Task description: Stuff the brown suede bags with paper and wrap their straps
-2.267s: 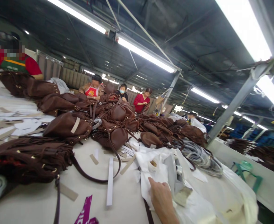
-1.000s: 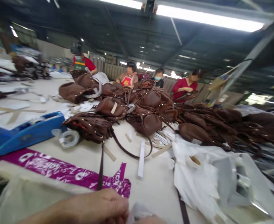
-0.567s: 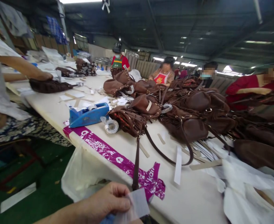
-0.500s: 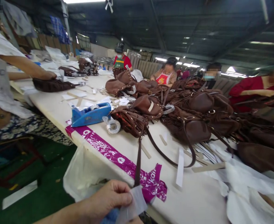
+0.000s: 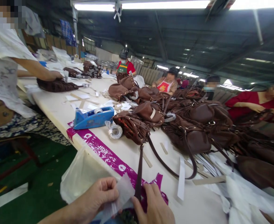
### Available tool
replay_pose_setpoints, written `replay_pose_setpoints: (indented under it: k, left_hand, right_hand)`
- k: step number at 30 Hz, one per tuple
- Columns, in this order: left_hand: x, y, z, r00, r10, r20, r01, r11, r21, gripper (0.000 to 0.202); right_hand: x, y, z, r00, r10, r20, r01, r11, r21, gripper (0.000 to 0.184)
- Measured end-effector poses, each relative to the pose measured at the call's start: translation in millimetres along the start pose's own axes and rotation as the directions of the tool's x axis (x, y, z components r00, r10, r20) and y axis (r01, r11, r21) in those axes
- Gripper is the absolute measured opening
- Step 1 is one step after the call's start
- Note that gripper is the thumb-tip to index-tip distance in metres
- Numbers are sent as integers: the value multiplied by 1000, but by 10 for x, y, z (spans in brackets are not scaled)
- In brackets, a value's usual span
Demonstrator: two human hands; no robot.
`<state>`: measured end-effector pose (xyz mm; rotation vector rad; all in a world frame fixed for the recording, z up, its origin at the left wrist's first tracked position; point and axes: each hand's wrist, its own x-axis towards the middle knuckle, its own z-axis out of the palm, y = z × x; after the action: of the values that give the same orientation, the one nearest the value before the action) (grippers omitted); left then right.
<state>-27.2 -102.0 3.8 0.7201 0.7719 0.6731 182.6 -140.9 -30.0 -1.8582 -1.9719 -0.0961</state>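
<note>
My left hand, at the bottom centre, pinches a translucent white sheet between thumb and fingers. My right hand is just to its right, with thumb and fingers closed round the dark brown strap. The sheet's right edge comes close to the strap; I cannot tell whether they touch. From there the strap runs up to a brown fringed handbag lying on the table. Beneath the strap, a purple printed plastic strip lies along the table edge. Its lower end is partly hidden by my right hand.
On the white table stand a blue tape dispenser and a clear coiled roll. Several brown handbags are heaped behind. A translucent bag hangs at the edge. Co-workers stand around; one person's hand touches a brown bag.
My right hand has come up from the bottom edge onto the strap. My left hand has moved left with the sheet, away from the strap. The view has tilted up slightly.
</note>
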Motion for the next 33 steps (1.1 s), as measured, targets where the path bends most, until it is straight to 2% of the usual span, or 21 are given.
replay_pose_setpoints:
  k: [2,3,4,5,6,7,9,10,11,12,15,19,21,26,31,33]
  left_hand:
    - [-24,11,5,1000,8,29,-7,1000,-22,46]
    - [-38,27,-1,999,13,41,-12,1000,-28,46]
    - [-53,45,-13,999,20,45,-18,999,-33,46]
    - [-68,65,-30,999,22,47,-20,999,-36,46]
    - [-83,82,-50,999,22,43,-21,999,-36,46]
    - [-99,96,-73,999,19,33,-18,999,-31,46]
    - [-130,108,-117,1000,7,6,-6,1000,-20,46]
    - [-146,105,-138,1000,1,-6,-1,1000,-14,46]
    - [-160,98,-156,1000,-5,-15,5,1000,-12,44]
    - [-172,88,-174,1000,-9,-22,9,1000,-14,42]
    - [-187,52,-215,998,2,-57,-3,1000,-19,35]
    - [-184,49,-249,983,66,-169,-79,994,-73,38]
    - [-196,73,-264,979,74,-190,-95,990,-106,42]
    - [-254,115,-316,980,62,-188,-75,995,-64,42]
    - [-288,102,-338,986,56,-156,-77,989,-130,40]
    - [-318,113,-343,992,69,-101,-85,983,-164,35]
  right_hand:
    - [88,-104,52,997,59,55,-63,996,68,14]
    - [128,-144,54,991,90,100,-105,981,163,11]
    - [167,-178,42,980,112,163,-157,942,298,10]
    - [204,-209,18,960,119,253,-228,858,461,13]
    - [241,-240,-15,926,97,364,-319,718,619,20]
    - [275,-273,-53,881,47,472,-422,533,734,28]
    - [333,-350,-131,789,-49,612,-598,162,785,42]
    - [355,-393,-168,754,-58,654,-653,38,756,46]
    - [371,-436,-199,727,-44,686,-687,-34,726,48]
    - [381,-479,-225,705,-18,709,-708,-66,703,48]
    - [389,-583,-271,659,27,751,-748,-82,659,49]
    - [402,-651,-281,651,63,757,-745,-141,652,47]
    - [417,-669,-278,651,86,754,-735,-175,655,46]
    - [420,-717,-251,718,104,688,-648,-260,716,51]
    - [407,-767,-203,764,104,637,-601,-244,761,41]
    - [418,-795,-175,771,74,632,-601,-242,762,38]
